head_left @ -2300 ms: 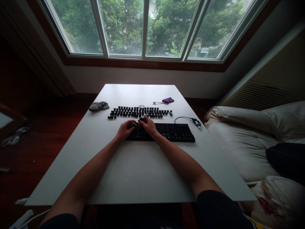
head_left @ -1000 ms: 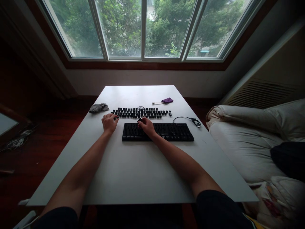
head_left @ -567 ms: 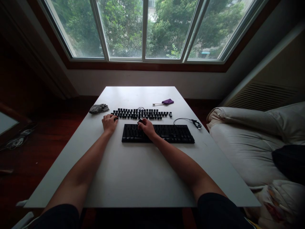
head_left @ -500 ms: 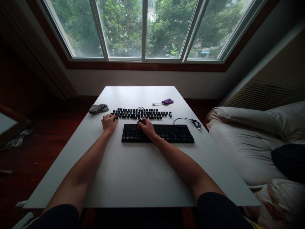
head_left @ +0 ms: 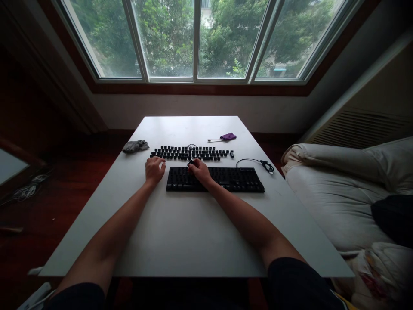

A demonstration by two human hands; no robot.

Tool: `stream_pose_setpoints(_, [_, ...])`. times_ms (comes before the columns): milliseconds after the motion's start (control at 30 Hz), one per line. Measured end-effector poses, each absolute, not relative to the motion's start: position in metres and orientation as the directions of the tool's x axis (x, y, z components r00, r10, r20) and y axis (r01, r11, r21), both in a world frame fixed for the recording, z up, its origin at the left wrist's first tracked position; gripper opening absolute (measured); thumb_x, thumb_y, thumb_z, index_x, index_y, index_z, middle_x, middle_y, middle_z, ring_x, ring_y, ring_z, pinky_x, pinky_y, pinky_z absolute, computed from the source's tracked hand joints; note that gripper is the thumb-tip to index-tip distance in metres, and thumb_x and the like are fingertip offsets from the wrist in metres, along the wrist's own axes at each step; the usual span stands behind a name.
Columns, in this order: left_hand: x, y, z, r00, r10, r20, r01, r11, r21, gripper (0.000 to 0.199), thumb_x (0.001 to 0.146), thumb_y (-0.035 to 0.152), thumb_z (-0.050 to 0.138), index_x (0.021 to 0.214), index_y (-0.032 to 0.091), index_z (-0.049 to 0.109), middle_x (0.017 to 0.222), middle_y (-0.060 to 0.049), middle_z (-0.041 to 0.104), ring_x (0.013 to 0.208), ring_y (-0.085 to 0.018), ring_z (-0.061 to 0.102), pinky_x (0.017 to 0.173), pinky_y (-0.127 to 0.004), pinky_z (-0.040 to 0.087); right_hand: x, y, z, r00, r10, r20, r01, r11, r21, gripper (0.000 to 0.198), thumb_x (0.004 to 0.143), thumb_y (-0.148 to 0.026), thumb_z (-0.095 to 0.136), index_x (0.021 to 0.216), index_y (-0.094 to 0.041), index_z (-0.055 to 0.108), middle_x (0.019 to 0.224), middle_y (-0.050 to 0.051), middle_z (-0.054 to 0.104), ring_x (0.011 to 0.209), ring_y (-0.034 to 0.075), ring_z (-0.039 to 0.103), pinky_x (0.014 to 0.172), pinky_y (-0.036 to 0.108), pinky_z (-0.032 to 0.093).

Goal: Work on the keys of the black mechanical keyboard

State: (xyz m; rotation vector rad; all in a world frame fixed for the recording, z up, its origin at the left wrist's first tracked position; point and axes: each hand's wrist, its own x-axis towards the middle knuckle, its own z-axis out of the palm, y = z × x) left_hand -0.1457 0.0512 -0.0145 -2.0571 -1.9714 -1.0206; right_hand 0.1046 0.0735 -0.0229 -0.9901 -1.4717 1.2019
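Observation:
A black keyboard (head_left: 238,183) lies on the white table, with keys on its near rows. Above its upper left part is my right hand (head_left: 200,171), closed in a pinch on a small black piece that looks like a keycap (head_left: 191,162). Just left of the keyboard rests my left hand (head_left: 155,169), its bent fingers pointing right and a little apart; I make out nothing between them. Behind both hands stand rows of loose black keycaps (head_left: 206,151); those at the left end are nearest my left hand.
A grey cloth (head_left: 135,146) lies at the table's left edge. Back right are a purple pouch (head_left: 228,136) and a thin stick (head_left: 214,140). The keyboard's coiled cable (head_left: 267,167) ends near the right edge. A pale sofa (head_left: 325,202) stands to the right of the table (head_left: 190,241).
My left hand has moved right, from the left end of the keycap rows towards the keyboard. My right hand keeps its pinch in nearly the same place. The view has shifted slightly.

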Motion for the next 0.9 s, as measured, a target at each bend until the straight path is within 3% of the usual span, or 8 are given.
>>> stream_pose_setpoints(167, [-0.125,0.033,-0.018,-0.048,0.870,0.490,0.864,-0.211,0.458,0.018,0.092,0.028,0.055,0.090,0.023,0.072,0.100,-0.006,0.069,0.102,-0.028,0.056,0.096,-0.043,0.043,0.105,0.075,-0.019,-0.228,0.966,0.123,-0.070,0.109,-0.992,0.025,0.080,-0.041,0.063,0.093,-0.023,0.050,0.073,-0.001,0.068,0.063,0.017,0.067,0.059,0.029,0.054])
stream_pose_setpoints(267, [-0.120,0.022,-0.014,-0.021,0.876,0.482,0.837,-0.249,0.488,0.017,0.091,0.027,0.055,0.091,0.024,0.072,0.102,-0.005,0.069,0.106,-0.027,0.056,0.098,-0.043,0.044,0.108,0.076,-0.017,-0.292,0.948,0.127,-0.028,0.124,-0.992,0.025,0.081,-0.041,0.064,0.092,-0.022,0.052,0.072,-0.001,0.068,0.060,0.017,0.066,0.058,0.029,0.053])
stream_pose_setpoints(500, [-0.118,0.014,-0.004,0.153,0.892,0.424,0.738,-0.389,0.552,0.016,0.091,0.025,0.056,0.093,0.025,0.072,0.101,-0.004,0.070,0.103,-0.024,0.058,0.097,-0.041,0.047,0.116,0.072,-0.010,-0.399,0.894,0.204,0.171,0.291,-0.941,0.018,0.081,-0.037,0.066,0.085,-0.022,0.057,0.070,-0.001,0.067,0.063,0.017,0.065,0.060,0.029,0.052])
stream_pose_setpoints(733, [-0.114,0.014,-0.003,0.234,0.888,0.395,0.720,-0.431,0.543,0.015,0.090,0.024,0.058,0.093,0.026,0.073,0.100,-0.004,0.070,0.105,-0.025,0.057,0.098,-0.042,0.047,0.123,0.063,0.006,-0.609,0.768,0.197,0.135,0.346,-0.929,0.020,0.083,-0.038,0.065,0.091,-0.020,0.060,0.073,0.000,0.068,0.066,0.017,0.063,0.064,0.029,0.050])
stream_pose_setpoints(900, [-0.115,0.014,-0.001,0.241,0.891,0.384,0.722,-0.429,0.543,0.016,0.091,0.025,0.057,0.094,0.026,0.073,0.101,-0.004,0.070,0.107,-0.025,0.057,0.099,-0.042,0.046,0.127,0.055,0.014,-0.698,0.652,0.297,0.165,0.550,-0.819,0.016,0.082,-0.034,0.067,0.087,-0.019,0.063,0.069,-0.003,0.061,0.063,0.013,0.053,0.061,0.025,0.043])
